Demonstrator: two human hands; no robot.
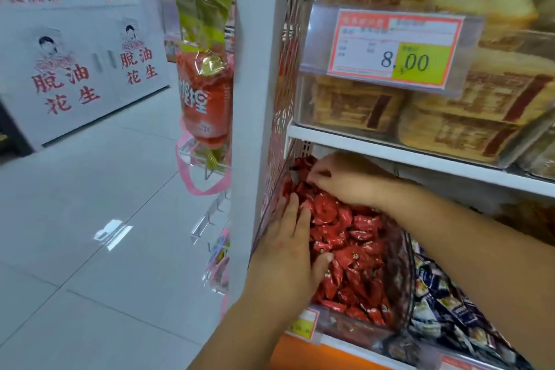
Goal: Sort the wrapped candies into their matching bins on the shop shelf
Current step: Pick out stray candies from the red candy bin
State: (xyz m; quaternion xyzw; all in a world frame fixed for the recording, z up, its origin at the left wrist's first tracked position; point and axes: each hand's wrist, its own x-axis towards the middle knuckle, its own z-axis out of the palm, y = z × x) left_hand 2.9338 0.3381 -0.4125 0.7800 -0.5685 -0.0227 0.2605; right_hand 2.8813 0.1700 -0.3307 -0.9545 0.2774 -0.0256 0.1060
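Price tag [393,51] reading 8.00 in front of packaged cakes [354,105]; white cartons [81,69] on tiled floor [90,219] left.

Red wrapped candies [351,249] heaped in bin [401,267]

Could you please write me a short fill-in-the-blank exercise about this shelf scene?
1. The candies in the bin under the hands are ____.
2. The left hand lies flat on them, while the right hand reaches toward the bin's ____.
3. The price tag overhead reads ____.
4. The blue-and-white sweets sit to the ____ of the red ones.

Missing words: red; back; 8.00; right.
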